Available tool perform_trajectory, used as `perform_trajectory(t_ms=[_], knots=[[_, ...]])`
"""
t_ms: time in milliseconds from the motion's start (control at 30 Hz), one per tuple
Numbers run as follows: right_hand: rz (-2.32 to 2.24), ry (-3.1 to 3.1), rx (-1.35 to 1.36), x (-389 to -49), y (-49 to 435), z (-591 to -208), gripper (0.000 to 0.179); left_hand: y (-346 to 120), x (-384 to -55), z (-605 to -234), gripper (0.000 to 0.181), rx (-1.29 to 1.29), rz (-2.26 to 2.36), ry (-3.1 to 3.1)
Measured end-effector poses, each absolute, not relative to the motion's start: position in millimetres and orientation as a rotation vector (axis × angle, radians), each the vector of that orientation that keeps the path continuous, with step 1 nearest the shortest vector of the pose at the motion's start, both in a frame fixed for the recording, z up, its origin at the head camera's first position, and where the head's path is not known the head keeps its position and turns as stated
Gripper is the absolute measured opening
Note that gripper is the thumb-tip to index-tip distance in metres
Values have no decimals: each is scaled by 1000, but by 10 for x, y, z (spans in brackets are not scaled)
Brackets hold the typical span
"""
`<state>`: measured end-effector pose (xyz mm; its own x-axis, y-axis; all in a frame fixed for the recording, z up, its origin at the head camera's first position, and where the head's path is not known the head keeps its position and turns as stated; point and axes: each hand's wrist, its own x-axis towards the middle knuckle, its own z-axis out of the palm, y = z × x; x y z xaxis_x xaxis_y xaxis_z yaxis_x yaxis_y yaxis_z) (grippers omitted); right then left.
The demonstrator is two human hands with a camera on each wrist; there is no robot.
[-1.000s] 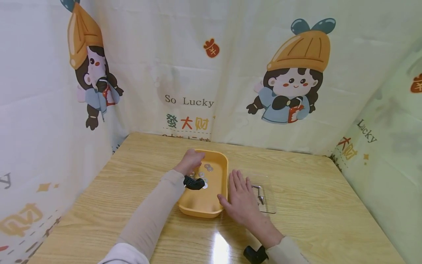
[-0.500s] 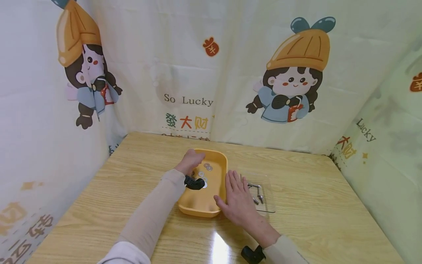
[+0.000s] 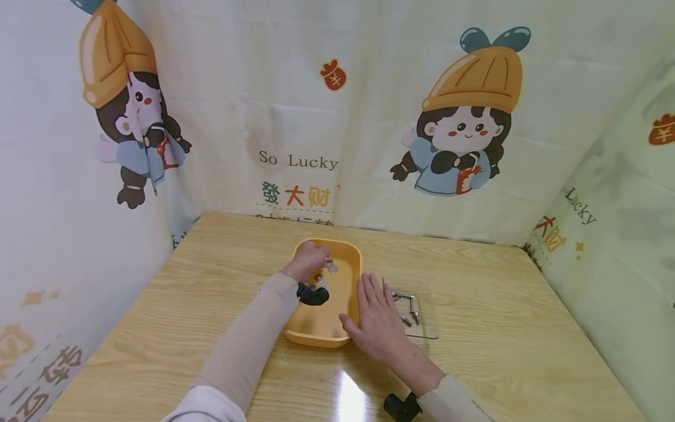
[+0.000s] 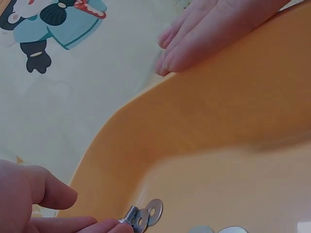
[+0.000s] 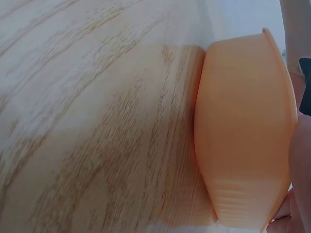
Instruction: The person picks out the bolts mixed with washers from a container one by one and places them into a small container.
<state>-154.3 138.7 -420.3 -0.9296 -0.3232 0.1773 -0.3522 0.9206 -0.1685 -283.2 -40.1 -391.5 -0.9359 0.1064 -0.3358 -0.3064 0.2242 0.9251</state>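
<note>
In the head view, my left hand [image 3: 310, 261] reaches over the left side of a yellow tray [image 3: 323, 322], its fingers low inside. The left wrist view shows the left thumb [image 4: 56, 191] held apart from the fingers. Right by those fingertips, a small bolt [image 4: 130, 214] stands against a washer [image 4: 155, 212] on the tray floor. Several flat washers [image 3: 331, 268] lie in the tray. My right hand [image 3: 381, 319] lies along the tray's right rim with straight fingers, the thumb spread toward the near corner; the right wrist view looks at the tray's outer wall [image 5: 243, 111].
A clear shallow box [image 3: 429, 322] with several metal bolts [image 3: 412, 305] in it lies just right of the right hand, partly covered by it. Wrist cameras [image 3: 313, 295] sit on both forearms. A printed curtain [image 3: 379, 146] hangs along the table's back and sides.
The left hand has shifted slightly right, its fingers now spread over the tray. A bolt now shows by its fingertips, and another small metal piece among the washers. The right hand stays along the rim.
</note>
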Motion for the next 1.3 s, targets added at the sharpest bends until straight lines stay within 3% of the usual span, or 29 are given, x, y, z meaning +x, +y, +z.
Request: perform_trajectory(t_ms=[367, 967, 1300], knots=[[302, -2935, 526, -1541, 1378, -4201, 80, -240, -2835, -3984, 35, -98, 1715, 2215], [293, -2934, 518, -1558, 1366, -4216, 80, -60, -2812, -4089, 27, -100, 1823, 2069], [306, -2935, 513, -1549, 1364, -4211, 81, -30, -2839, -4157, 35, -115, 1857, 1936]])
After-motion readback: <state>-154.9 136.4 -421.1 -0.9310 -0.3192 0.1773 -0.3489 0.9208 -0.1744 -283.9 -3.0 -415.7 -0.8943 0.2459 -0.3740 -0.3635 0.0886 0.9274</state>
